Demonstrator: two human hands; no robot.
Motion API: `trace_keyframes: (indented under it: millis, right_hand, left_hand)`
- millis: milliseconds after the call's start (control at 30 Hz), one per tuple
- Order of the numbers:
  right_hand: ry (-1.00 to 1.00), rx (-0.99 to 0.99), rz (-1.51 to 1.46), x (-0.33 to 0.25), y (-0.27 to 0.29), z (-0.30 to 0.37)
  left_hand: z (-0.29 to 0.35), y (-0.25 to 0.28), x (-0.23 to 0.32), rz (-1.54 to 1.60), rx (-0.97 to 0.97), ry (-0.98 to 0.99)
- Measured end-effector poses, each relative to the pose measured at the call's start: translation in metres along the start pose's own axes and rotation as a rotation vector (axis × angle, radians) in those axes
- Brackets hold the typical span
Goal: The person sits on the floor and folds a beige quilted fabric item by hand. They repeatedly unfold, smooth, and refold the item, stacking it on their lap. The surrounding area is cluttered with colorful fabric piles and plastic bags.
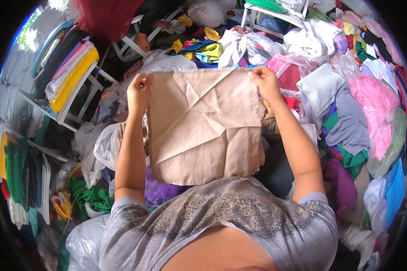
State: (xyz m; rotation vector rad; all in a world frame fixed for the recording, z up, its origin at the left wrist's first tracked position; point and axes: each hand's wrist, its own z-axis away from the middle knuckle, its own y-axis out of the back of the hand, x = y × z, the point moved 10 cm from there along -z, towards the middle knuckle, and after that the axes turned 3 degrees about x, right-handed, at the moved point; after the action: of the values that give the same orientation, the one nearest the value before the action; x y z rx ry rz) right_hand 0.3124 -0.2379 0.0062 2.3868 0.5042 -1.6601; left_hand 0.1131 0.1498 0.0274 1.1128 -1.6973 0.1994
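A beige piece of cloth (203, 131) is stretched out in front of my chest, creased with crossing fold lines. Its upper left corner is pinched in my left hand (138, 92), fingers closed. My right hand (266, 83) grips the upper right corner between thumb and fingers. The cloth's lower edge hangs down near my lap and looks slightly uneven at the right. Behind it, my legs and part of the pile are hidden.
Heaps of coloured fabric and plastic bags surround me. A white chair (83, 90) at the left bears folded cloths, a yellow cloth (74, 81) outermost. A pink bundle in clear plastic (375, 108) lies at the right. Another person's foot (143, 42) shows at the far left.
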Motion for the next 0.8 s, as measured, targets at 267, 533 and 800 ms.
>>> trace_keyframes:
  millis: [267,533,800]
  right_hand:
    - [-0.341,0.013,0.55,0.156,0.075,0.005]
    - [-0.516,0.101,0.999,0.256,0.129,0.055]
    - [-0.331,0.189,0.912,0.194,0.124,0.028]
  left_hand:
    - [0.065,-0.073,0.02,-0.318,-0.202,-0.245]
    - [0.244,-0.18,0.049,-0.572,-0.821,-0.372]
    - [0.247,-0.179,0.041,-0.544,-0.762,-0.397]
